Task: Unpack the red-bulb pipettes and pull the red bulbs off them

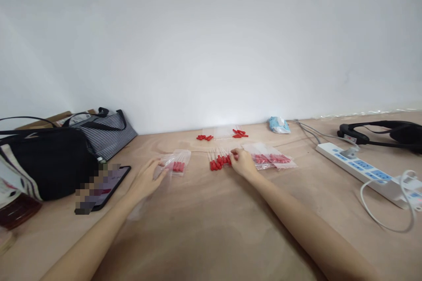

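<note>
My left hand [145, 182] is curled, its fingers pinching a clear plastic bag [169, 180] that hangs down by the palm. Just beyond those fingers lies another clear bag [184, 156] with a few red-ended pieces [178, 167] inside. My right hand [243, 163] is closed at a row of thin pale sticks with red ends [216, 164], its fingertips pinched together on the red ends. Whether a stick is lifted is hidden by the fingers. Right of this hand, filled clear bags [278, 158] lie side by side.
Loose red-ended sticks [205, 137] lie near the wall. On the left are a phone [110, 189], a black bag [62, 162] and a striped bag [108, 134]. A blue-white crumpled item [279, 125], a power strip [365, 171] with cables and a black headset-like strap [379, 131] are right.
</note>
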`<state>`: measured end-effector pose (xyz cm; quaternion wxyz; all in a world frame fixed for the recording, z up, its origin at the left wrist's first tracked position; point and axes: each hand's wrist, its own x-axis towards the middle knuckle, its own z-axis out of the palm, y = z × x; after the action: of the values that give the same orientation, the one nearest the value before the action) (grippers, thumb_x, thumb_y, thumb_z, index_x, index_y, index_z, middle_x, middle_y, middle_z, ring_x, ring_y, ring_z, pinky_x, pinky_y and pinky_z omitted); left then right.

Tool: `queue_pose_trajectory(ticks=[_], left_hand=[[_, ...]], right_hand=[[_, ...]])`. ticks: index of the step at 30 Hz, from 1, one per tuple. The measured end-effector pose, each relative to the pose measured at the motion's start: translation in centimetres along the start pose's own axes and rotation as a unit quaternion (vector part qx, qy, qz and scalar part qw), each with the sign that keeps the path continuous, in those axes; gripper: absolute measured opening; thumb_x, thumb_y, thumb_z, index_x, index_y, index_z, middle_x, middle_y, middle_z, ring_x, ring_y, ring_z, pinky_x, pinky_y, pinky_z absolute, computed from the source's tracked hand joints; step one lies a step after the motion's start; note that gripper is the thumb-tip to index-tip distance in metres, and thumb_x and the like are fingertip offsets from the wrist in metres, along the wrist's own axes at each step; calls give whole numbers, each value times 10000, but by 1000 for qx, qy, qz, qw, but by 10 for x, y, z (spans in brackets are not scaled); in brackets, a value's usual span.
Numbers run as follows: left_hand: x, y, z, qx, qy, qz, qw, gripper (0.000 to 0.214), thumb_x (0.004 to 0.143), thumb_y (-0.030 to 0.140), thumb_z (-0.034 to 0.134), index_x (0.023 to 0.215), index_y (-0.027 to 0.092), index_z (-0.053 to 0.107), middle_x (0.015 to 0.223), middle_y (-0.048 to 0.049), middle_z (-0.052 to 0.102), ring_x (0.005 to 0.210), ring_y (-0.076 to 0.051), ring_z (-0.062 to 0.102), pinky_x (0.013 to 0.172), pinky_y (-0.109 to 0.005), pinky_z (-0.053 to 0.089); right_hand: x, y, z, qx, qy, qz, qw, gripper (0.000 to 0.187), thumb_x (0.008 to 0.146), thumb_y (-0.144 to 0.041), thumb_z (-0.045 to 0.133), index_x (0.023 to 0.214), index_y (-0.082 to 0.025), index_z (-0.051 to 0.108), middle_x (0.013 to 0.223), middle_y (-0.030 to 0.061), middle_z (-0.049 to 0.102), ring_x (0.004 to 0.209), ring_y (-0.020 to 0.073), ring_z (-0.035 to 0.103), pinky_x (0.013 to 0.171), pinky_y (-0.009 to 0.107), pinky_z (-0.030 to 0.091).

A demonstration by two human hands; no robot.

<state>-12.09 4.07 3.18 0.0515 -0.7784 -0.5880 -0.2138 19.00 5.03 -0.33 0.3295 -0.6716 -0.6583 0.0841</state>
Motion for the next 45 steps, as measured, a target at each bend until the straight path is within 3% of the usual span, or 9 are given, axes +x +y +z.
queue_pose_trajectory(ticks=[3, 7, 11, 17, 23, 26, 31, 40, 45], left_hand=[[33, 16, 7, 71, -85, -76, 991, 346, 793, 420, 374, 1009, 184, 507, 1096, -76, 573, 1032, -214, 520, 891, -310, 381], [72, 25, 26, 113, -123, -134, 977, 533, 734, 550, 415, 1004, 119, 578, 1113, -202, 555, 1065, -362, 482, 863, -482, 356], [88, 28, 45, 132, -156, -95, 974, 529, 634, 561, 537, 891, 112, 650, 1123, -223, 547, 1110, -396, 424, 907, -510, 291], [93, 48, 60, 138, -164, -62, 975, 422, 759, 451, 433, 852, 120, 675, 1128, -206, 554, 1137, -370, 401, 925, -517, 248], [70, 83, 59, 145, -124, -41, 981, 418, 793, 417, 389, 785, 111, 674, 948, -200, 629, 1025, -371, 490, 949, -572, 156], [50, 84, 50, 123, -104, 0, 987, 420, 805, 445, 386, 947, 136, 633, 1124, -169, 570, 1121, -344, 433, 996, -525, 150], [23, 65, 38, -51, -207, 174, 961, 520, 812, 475, 405, 1255, 202, 406, 1354, -95, 381, 1248, -255, 323, 1025, -418, 230], [-10, 64, 39, -112, -101, 114, 982, 202, 807, 273, 388, 961, 188, 490, 823, -44, 571, 744, -189, 541, 701, -320, 419], [-25, 75, 26, -131, -120, 137, 975, 256, 737, 369, 517, 925, 198, 482, 858, -49, 564, 791, -204, 527, 733, -335, 415]], right_hand=[[-9, 7, 0, 8, 10, -15, 1000, 218, 808, -246, 444, 921, -170, 615, 938, 77, 604, 825, 163, 579, 705, 246, 416], [-31, 14, 0, 21, 31, -78, 996, 192, 794, -252, 463, 905, -203, 612, 898, 47, 562, 777, 150, 559, 680, 247, 414], [-48, 22, -3, 34, 9, -138, 990, 171, 776, -220, 469, 874, -218, 609, 863, 26, 549, 747, 131, 544, 677, 234, 408], [-53, 23, -8, 20, -6, -143, 989, 167, 777, -226, 461, 867, -223, 602, 863, 19, 554, 747, 128, 537, 654, 225, 395], [-53, 19, -9, 14, -31, -145, 989, 154, 776, -224, 468, 846, -224, 605, 856, 14, 578, 767, 126, 539, 670, 222, 387], [-53, 19, -10, 7, -52, -161, 986, 152, 776, -217, 467, 832, -223, 608, 830, 11, 589, 781, 129, 541, 664, 221, 376], [-53, 18, -11, -2, -68, -177, 982, 166, 778, -218, 469, 855, -233, 615, 803, 2, 608, 768, 132, 545, 672, 229, 371], [-34, -13, 8, -2, -65, -138, 988, 234, 746, -237, 535, 974, -222, 587, 905, 34, 649, 894, 180, 555, 696, 257, 386], [-28, -26, 20, 26, -58, -132, 989, 175, 756, -208, 506, 903, -227, 599, 898, 8, 656, 881, 159, 569, 700, 244, 390]])
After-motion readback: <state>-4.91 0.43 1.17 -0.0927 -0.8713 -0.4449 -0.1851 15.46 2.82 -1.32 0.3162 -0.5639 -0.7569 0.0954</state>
